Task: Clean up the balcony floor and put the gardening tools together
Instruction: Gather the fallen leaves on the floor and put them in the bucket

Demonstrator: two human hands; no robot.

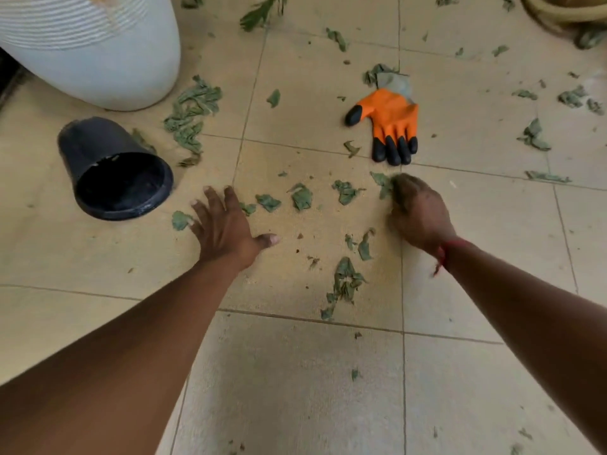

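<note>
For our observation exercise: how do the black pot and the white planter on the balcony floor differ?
The black pot lies tipped on its side; the white planter stands upright. The black pot is much smaller than the white planter. Both rest on the leaf-strewn tiles.

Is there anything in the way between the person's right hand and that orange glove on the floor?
Nothing solid. Only bare tile separates the right hand from the orange glove just beyond it. A leaf scrap lies at the hand's fingers, to one side.
</note>
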